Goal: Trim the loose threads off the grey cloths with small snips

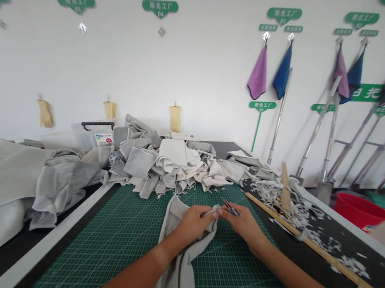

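My left hand (194, 222) pinches the edge of a long grey fabric piece (174, 274), which hangs in folds towards me. Close beside it, my right hand (242, 225) is closed around small thread snips (231, 207) with bluish handles, blades pointing up and away. The fingertips of both hands meet at the bunched fabric edge. Under the fabric lies a green gridded cutting mat (114, 248). Beyond my hands, a heap of grey and off-white fabric pieces (174, 152) covers the far end of the mat.
Wooden rulers (313, 243) and shredded scraps (297, 208) lie along the table's right side. More grey cloth (61, 183) is piled at left near a clear plastic box (88, 135). A red basin (361, 211) and long-handled cleaning tools (332, 134) stand right of the table.
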`<state>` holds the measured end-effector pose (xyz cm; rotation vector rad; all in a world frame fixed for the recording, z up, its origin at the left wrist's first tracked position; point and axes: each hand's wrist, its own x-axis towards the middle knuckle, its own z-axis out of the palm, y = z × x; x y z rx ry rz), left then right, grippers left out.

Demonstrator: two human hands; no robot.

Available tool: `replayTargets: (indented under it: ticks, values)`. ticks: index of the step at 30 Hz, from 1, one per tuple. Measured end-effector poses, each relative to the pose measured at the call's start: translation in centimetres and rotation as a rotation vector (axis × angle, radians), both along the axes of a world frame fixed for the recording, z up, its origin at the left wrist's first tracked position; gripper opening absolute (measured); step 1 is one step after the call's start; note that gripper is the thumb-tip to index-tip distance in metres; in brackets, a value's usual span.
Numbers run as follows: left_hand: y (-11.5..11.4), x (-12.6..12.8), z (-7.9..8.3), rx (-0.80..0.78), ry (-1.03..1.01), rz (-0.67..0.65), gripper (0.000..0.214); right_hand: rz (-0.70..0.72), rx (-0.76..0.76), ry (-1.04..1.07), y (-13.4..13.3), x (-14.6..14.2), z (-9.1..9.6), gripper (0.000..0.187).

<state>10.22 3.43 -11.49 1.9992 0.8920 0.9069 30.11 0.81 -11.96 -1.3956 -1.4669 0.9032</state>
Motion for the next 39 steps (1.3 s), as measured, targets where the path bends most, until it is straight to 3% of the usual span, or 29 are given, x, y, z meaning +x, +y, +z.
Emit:
replayTargets:
  ticks: [6, 15, 19, 24, 39]
  values:
    - [0.5, 0.0, -0.5, -0.008, 0.0, -0.015, 0.039, 0.04, -0.045, 0.09, -0.4, -0.4, 0.3, 0.045]
    - [0.5, 0.3, -0.8, 0.016, -0.005, 0.065, 0.038, 0.021, -0.026, 0.002, -0.8, -0.9, 0.7, 0.042]
    - [0.3, 0.1, -0.4, -0.014, -0.028, 0.025, 0.039, -0.034, -0.064, 0.101, -0.7, -0.8, 0.7, 0.049]
    - [0.3, 0.0, 0.1, -0.068, -0.083, -0.062, 0.048, 0.032, -0.106, 0.224, -1.1, -1.0, 1.2, 0.052]
    - [0.8, 0.1, -0.4, 0.04, -0.088, 0.095, 0.03, 0.054, -0.09, 0.186, -0.2, -0.5, -0.1, 0.043]
